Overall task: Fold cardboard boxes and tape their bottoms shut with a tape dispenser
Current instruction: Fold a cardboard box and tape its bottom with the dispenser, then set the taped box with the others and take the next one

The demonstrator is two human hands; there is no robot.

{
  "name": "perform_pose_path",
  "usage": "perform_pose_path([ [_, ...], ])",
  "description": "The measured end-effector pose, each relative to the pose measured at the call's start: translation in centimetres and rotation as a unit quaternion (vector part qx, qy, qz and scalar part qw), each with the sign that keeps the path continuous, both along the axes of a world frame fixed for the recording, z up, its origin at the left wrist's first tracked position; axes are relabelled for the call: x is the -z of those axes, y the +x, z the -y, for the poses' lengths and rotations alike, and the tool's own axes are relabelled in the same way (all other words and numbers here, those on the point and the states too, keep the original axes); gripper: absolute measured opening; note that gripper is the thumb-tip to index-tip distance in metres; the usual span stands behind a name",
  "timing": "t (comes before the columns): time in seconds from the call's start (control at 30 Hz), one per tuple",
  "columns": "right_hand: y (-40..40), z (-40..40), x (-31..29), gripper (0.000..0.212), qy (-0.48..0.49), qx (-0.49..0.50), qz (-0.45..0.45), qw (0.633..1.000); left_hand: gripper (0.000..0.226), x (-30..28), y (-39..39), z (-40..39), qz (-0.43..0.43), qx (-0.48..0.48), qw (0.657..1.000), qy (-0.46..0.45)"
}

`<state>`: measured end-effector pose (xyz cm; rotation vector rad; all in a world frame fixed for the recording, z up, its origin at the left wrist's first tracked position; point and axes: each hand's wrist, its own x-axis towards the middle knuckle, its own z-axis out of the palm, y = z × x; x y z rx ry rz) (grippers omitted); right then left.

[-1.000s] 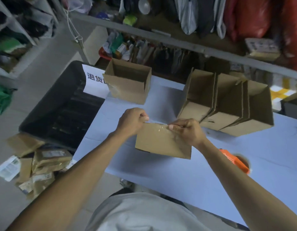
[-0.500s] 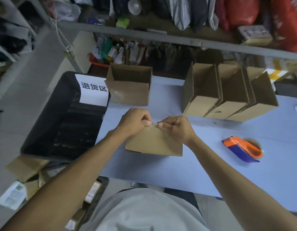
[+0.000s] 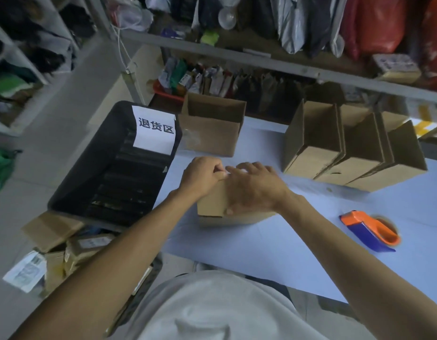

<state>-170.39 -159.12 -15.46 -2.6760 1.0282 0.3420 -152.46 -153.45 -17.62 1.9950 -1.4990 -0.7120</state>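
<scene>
Cardboard box [image 3: 212,204], at the near table [image 3: 274,241] edge, pressed under flat right hand [image 3: 251,190]; left hand [image 3: 200,175] pinching tape at its top corner. Probably light, stiff-walled, crushable: best held by edges.

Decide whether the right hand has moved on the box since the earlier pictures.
Yes. The right hand has slid from the box's far edge to lie flat across its top.

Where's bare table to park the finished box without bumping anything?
Free: the table strip along the near edge, between the held box and the tape dispenser. Also the gap between the single open box and the row of folded boxes. Crowded: the far right, and the left by the black bin.
</scene>
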Motion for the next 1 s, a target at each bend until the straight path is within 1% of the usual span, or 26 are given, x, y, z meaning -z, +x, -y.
perform_pose_path([
  [0.03, 0.3, -0.7, 0.4, 0.120, -0.023, -0.029, -0.020, 0.999, 0.009, 0.3, 0.2, -0.2, 0.005, -0.007, 1.000, -0.002],
  [0.07, 0.5, -1.3, 0.8, 0.126, -0.042, -0.055, -0.024, 0.997, 0.007, 0.7, 0.6, -0.3, 0.002, -0.007, 1.000, -0.004],
  [0.13, 0.3, -1.5, 1.5, 0.124, -0.066, -0.070, -0.006, 0.995, 0.008, 1.5, 1.4, -1.0, -0.050, -0.016, 0.998, -0.017],
  [0.2, 0.0, -0.4, 1.7, 0.114, -0.050, -0.019, 0.033, 0.998, 0.017, 2.0, 2.5, -2.0, -0.139, -0.079, 0.986, -0.038],
  [0.27, -0.4, 1.0, 1.8, 0.105, 0.010, 0.076, 0.112, 0.991, 0.041, 2.4, 3.9, -2.9, -0.201, -0.167, 0.965, -0.038],
  [0.3, -0.6, 1.5, 2.1, 0.100, 0.061, 0.130, 0.169, 0.975, 0.055, 2.6, 4.4, -3.3, -0.230, -0.201, 0.952, -0.021],
  [0.33, -0.7, 1.8, 2.4, 0.097, 0.120, 0.174, 0.230, 0.950, 0.064, 2.8, 4.9, -3.7, -0.260, -0.220, 0.940, 0.001],
  [0.4, -0.6, 1.5, 3.3, 0.091, 0.220, 0.208, 0.344, 0.889, 0.072, 2.9, 5.1, -4.1, -0.298, -0.224, 0.927, 0.040],
  [0.43, -0.5, 1.1, 3.7, 0.087, 0.250, 0.210, 0.379, 0.866, 0.075, 2.7, 5.1, -4.1, -0.312, -0.226, 0.922, 0.043],
  [0.47, -0.5, 0.7, 4.2, 0.081, 0.267, 0.221, 0.395, 0.851, 0.079, 2.5, 4.9, -4.1, -0.330, -0.235, 0.914, 0.027],
  [0.5, -0.5, 0.4, 4.8, 0.077, 0.268, 0.238, 0.398, 0.845, 0.080, 2.1, 4.9, -3.9, -0.341, -0.243, 0.908, -0.002],
  [0.53, -0.5, 0.3, 5.6, 0.074, 0.250, 0.260, 0.392, 0.847, 0.078, 1.9, 4.9, -3.8, -0.337, -0.242, 0.909, -0.033],
  [0.6, -0.2, 0.5, 6.8, 0.069, 0.199, 0.301, 0.357, 0.861, 0.062, 1.5, 5.2, -3.3, -0.283, -0.216, 0.933, -0.063],
  [0.67, 0.8, 0.7, 7.1, 0.065, 0.220, 0.311, 0.365, 0.850, 0.050, 1.3, 5.6, -2.8, -0.231, -0.184, 0.954, -0.051],
  [0.73, 2.0, 0.9, 6.8, 0.070, 0.238, 0.302, 0.377, 0.843, 0.050, 1.2, 6.2, -2.3, -0.212, -0.180, 0.961, -0.015],
  [0.8, 2.7, 1.3, 6.5, 0.075, 0.236, 0.281, 0.369, 0.853, 0.052, 0.7, 6.8, -1.6, -0.189, -0.190, 0.963, 0.012],
  [0.83, 2.9, 1.6, 6.4, 0.076, 0.238, 0.274, 0.363, 0.858, 0.053, 0.4, 6.9, -1.3, -0.160, -0.193, 0.968, 0.014],
  [0.9, 2.7, 2.3, 6.3, 0.074, 0.244, 0.279, 0.345, 0.862, 0.058, -0.4, 6.5, -0.5, -0.045, -0.181, 0.982, -0.018],
  [0.97, 1.7, 3.0, 6.0, 0.073, 0.227, 0.297, 0.332, 0.866, 0.070, -1.3, 5.0, 0.7, 0.083, -0.132, 0.986, -0.051],
  [1.0, 0.9, 3.3, 5.8, 0.072, 0.214, 0.310, 0.336, 0.863, 0.073, -1.9, 3.7, 1.6, 0.120, -0.101, 0.986, -0.060],
])
